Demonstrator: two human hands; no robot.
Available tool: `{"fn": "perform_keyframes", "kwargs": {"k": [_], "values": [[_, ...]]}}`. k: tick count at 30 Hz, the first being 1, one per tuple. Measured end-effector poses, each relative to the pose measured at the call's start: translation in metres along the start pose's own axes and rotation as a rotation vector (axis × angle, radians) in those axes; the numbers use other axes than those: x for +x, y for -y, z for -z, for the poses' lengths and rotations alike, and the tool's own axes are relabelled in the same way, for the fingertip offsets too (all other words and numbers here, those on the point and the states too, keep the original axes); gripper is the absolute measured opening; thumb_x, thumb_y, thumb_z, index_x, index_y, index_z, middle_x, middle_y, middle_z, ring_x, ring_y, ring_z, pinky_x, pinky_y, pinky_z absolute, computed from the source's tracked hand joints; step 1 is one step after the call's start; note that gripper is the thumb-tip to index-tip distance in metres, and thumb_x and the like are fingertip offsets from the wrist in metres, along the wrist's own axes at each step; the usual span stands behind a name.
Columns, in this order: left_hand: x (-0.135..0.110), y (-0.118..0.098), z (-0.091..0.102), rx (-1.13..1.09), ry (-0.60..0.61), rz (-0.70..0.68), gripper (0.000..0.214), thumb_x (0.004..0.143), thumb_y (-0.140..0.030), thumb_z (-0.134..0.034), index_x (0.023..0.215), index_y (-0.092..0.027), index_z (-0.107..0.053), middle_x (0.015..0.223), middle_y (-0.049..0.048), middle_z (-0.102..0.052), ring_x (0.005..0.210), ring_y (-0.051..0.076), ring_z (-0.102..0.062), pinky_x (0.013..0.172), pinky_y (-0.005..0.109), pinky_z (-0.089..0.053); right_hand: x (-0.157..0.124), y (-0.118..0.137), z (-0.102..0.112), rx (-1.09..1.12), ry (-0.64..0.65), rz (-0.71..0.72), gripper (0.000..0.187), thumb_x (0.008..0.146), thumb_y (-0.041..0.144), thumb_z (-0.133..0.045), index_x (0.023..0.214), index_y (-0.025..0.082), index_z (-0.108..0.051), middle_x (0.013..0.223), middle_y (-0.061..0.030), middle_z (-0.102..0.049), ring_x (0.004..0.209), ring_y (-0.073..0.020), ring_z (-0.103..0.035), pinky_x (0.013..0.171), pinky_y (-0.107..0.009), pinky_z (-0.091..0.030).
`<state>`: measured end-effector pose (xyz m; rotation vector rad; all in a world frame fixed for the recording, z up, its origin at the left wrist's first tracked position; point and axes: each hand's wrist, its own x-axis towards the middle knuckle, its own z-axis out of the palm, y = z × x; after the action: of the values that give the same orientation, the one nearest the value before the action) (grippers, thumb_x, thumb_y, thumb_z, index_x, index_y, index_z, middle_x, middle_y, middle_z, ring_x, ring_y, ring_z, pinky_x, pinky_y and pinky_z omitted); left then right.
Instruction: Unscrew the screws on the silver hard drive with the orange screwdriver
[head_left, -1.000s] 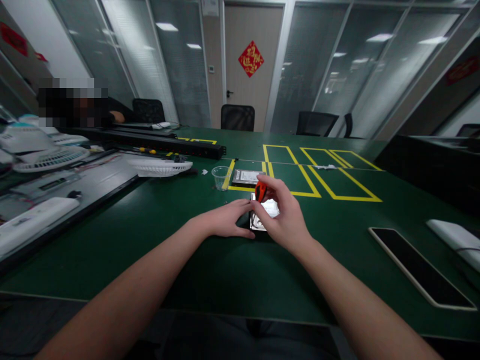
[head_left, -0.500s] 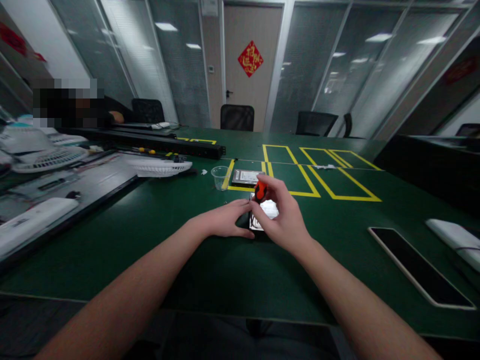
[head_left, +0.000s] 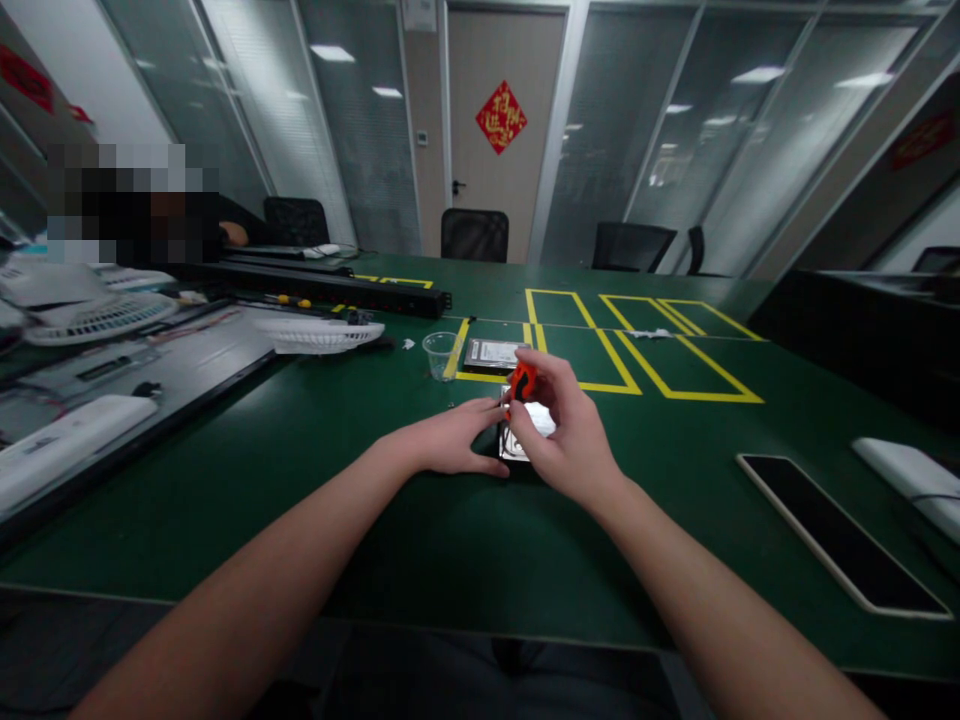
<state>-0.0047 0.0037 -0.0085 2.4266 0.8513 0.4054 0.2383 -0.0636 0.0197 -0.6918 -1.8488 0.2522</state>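
Note:
A shiny hard drive (head_left: pixel 514 446) lies on the green table in front of me, partly covered by both hands. My left hand (head_left: pixel 459 437) holds its left side, with the fingers at the far corner and the thumb at the near one. In my right hand (head_left: pixel 568 430) is a small screwdriver with an orange-and-black handle (head_left: pixel 523 381), pinched between thumb and fingers over the drive's left part. The screwdriver's tip is hard to make out. Just beyond lies a second hard drive (head_left: pixel 495 353) with a white label. A clear plastic cup (head_left: pixel 441 358) stands to its left.
Yellow tape rectangles (head_left: pixel 705 397) mark the table. A phone-like dark slab (head_left: pixel 840 530) and a white device (head_left: pixel 911 480) lie at right. White fan-like housings (head_left: pixel 319 335), long black bars (head_left: pixel 390 295) and a yellow-handled tool (head_left: pixel 292 301) lie at left, near another person.
The screwdriver handle has turned and tilted slightly in my right hand, whose fingers have shifted a little. My left hand and the hard drive stay in place.

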Motion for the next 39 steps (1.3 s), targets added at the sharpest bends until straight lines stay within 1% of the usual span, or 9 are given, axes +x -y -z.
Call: {"fn": "perform_keyframes", "kwargs": {"k": [3,8,14,17,19,24,28,34,39], "values": [[-0.0004,0.0005,-0.0001,0.0,-0.005,-0.001,0.108,0.1,-0.06,-0.111,0.191,-0.028,-0.064,0.2,0.0207,-0.062,0.188,0.051,-0.059,0.16,0.069,-0.043,0.0006,0.0005,0.0001,0.002,-0.003,0.013,0.058,0.12,0.02,-0.071,0.176,0.036,-0.068,0.147,-0.0107,-0.086,0.115,-0.0311,-0.088,0.106,-0.054,-0.076],[-0.0007,-0.0028,0.0002,-0.024,-0.01,0.027,0.099,0.098,-0.057,-0.111,0.183,-0.025,-0.071,0.197,0.0213,-0.066,0.184,0.052,-0.063,0.157,0.068,-0.049,0.0032,0.0023,0.0033,-0.044,-0.009,0.03,0.054,0.119,0.026,-0.08,0.172,0.036,-0.071,0.139,-0.0092,-0.086,0.112,-0.0314,-0.086,0.101,-0.052,-0.077],[-0.0005,-0.0043,-0.0002,-0.009,-0.019,0.002,0.097,0.098,-0.056,-0.112,0.181,-0.026,-0.072,0.193,0.0197,-0.069,0.183,0.052,-0.065,0.155,0.068,-0.051,0.0044,0.0018,0.0034,-0.064,-0.029,0.052,0.053,0.118,0.021,-0.079,0.168,0.036,-0.073,0.136,-0.0083,-0.087,0.108,-0.0304,-0.085,0.1,-0.052,-0.077],[0.0001,-0.0026,-0.0012,0.001,-0.022,-0.01,0.095,0.099,-0.056,-0.111,0.181,-0.027,-0.072,0.188,0.0182,-0.074,0.179,0.05,-0.068,0.154,0.066,-0.053,0.0032,0.001,0.0009,-0.058,-0.035,0.039,0.052,0.119,0.022,-0.075,0.169,0.036,-0.072,0.138,-0.0091,-0.087,0.111,-0.0312,-0.086,0.102,-0.054,-0.078],[0.0002,-0.0012,-0.0016,0.003,-0.023,-0.016,0.096,0.1,-0.057,-0.111,0.182,-0.028,-0.071,0.188,0.0181,-0.073,0.179,0.049,-0.068,0.155,0.065,-0.052,0.0018,-0.0002,-0.0009,-0.04,-0.036,0.023,0.053,0.119,0.021,-0.073,0.17,0.036,-0.07,0.143,-0.0101,-0.086,0.112,-0.0312,-0.088,0.103,-0.055,-0.079],[-0.0005,0.0009,-0.0013,-0.001,-0.001,0.002,0.108,0.1,-0.059,-0.11,0.192,-0.027,-0.063,0.199,0.0202,-0.063,0.187,0.049,-0.059,0.161,0.067,-0.042,-0.0007,-0.003,-0.0023,0.011,-0.017,-0.019,0.057,0.12,0.021,-0.07,0.175,0.035,-0.065,0.15,-0.0122,-0.086,0.116,-0.0318,-0.092,0.106,-0.057,-0.079],[-0.0007,0.0001,-0.0005,-0.002,-0.012,-0.015,0.104,0.1,-0.063,-0.11,0.189,-0.028,-0.067,0.197,0.0184,-0.066,0.187,0.048,-0.06,0.159,0.062,-0.046,0.0006,-0.002,0.0002,-0.026,-0.021,-0.016,0.056,0.118,0.025,-0.076,0.173,0.034,-0.068,0.151,-0.0122,-0.086,0.118,-0.0327,-0.09,0.109,-0.057,-0.079],[-0.0006,0.0008,-0.001,0.001,-0.009,0.009,0.106,0.1,-0.061,-0.111,0.19,-0.029,-0.065,0.197,0.0205,-0.066,0.187,0.049,-0.06,0.158,0.067,-0.046,0.0024,-0.0007,0.0024,-0.041,-0.022,-0.011,0.054,0.118,0.03,-0.081,0.172,0.033,-0.07,0.149,-0.0124,-0.087,0.115,-0.032,-0.088,0.107,-0.056,-0.079],[-0.0002,0.0028,-0.0017,-0.004,-0.014,-0.011,0.105,0.101,-0.062,-0.109,0.19,-0.03,-0.066,0.198,0.0193,-0.065,0.187,0.048,-0.061,0.157,0.066,-0.047,0.0021,-0.0006,0.0011,-0.056,-0.026,-0.037,0.054,0.117,0.027,-0.08,0.171,0.034,-0.07,0.157,-0.0136,-0.086,0.123,-0.0341,-0.089,0.114,-0.06,-0.08]]}}
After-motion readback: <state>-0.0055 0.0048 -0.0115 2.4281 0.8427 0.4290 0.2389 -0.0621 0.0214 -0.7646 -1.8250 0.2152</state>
